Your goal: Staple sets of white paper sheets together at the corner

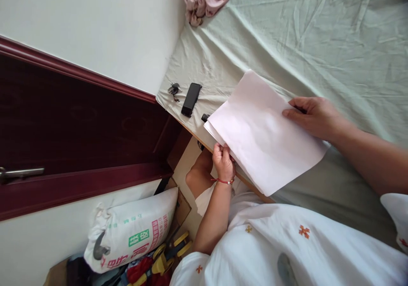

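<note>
We pinch the paper (264, 133) by opposite edges, left hand (224, 165) and right hand (314, 115) both narrowed on it; it spans between our fingers. Beyond the left fingertips, a phone (191, 100) lies on cloth (347, 60).

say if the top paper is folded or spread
Spread: the top paper shows its broad face and corners. Whether layers beneath are folded, I cannot tell.
</note>
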The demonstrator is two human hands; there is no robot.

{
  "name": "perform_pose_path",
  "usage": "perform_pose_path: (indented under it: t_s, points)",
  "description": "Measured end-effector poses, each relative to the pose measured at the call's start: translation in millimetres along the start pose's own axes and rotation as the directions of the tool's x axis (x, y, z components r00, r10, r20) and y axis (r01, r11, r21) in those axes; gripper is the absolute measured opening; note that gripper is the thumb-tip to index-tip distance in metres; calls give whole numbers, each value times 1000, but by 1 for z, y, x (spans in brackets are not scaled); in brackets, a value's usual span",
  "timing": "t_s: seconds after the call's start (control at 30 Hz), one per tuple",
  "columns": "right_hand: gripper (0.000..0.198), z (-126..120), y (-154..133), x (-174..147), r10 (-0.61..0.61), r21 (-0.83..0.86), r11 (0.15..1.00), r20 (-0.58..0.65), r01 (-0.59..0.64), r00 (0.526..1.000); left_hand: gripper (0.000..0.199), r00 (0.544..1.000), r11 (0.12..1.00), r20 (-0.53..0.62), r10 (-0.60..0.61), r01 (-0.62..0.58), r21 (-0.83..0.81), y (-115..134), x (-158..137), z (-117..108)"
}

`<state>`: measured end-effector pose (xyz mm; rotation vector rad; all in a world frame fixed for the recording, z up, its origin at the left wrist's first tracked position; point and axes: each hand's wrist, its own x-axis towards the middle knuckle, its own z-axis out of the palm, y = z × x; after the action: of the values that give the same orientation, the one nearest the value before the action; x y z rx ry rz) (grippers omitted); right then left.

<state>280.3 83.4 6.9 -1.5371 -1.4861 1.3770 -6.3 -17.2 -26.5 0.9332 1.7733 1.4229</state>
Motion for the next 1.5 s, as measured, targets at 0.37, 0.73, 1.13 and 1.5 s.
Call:
perform_pose_path:
  t_s: [0.37, 0.73, 1.13, 1.5]
  points:
    - [17, -1, -3, 2, -50, -217, 975, 29, 55, 998, 51, 984, 984, -52, 169, -171, -41, 3, -1, 4]
    - [14, 1, -5, 0, -51, -81, 996, -12, 49, 999, 32, 998, 997, -14, 58, -58, -51, 2, 3, 0]
    - [18, 1, -1, 0, -78, -44, 996, 33, 80, 996, 32, 995, 971, 99, -22, 44, -235, 6, 4, -5]
    - [16, 2, -11, -3, -68, -47, 996, 35, 70, 997, 38, 995, 970, 83, -52, 70, -234, -1, 9, -7]
